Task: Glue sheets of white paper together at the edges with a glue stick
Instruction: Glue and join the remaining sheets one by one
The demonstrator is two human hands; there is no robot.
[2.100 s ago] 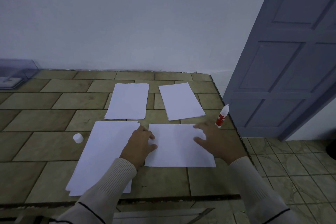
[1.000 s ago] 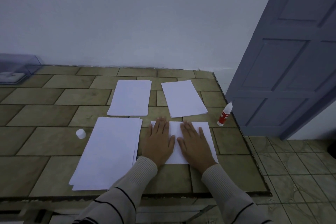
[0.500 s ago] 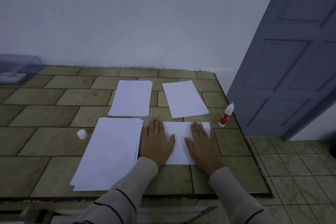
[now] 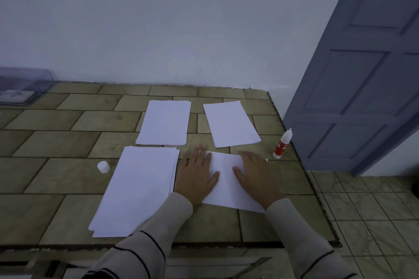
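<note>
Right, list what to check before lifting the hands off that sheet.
1. Sheet held flat: ok; left hand presses its left edge, right hand its right half.
2. Seam bonded: cannot tell.
3. Upright glue, clear of the hands: ok.
4. Top on glue: not ok; cap lies left of the stack.
5. Next sheets close: ok; stack lies beside the left hand.

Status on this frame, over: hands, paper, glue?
Left hand and right hand flat, pressing the sheet. Glue stick upright to the right, untouched. Nothing in the way.
</note>
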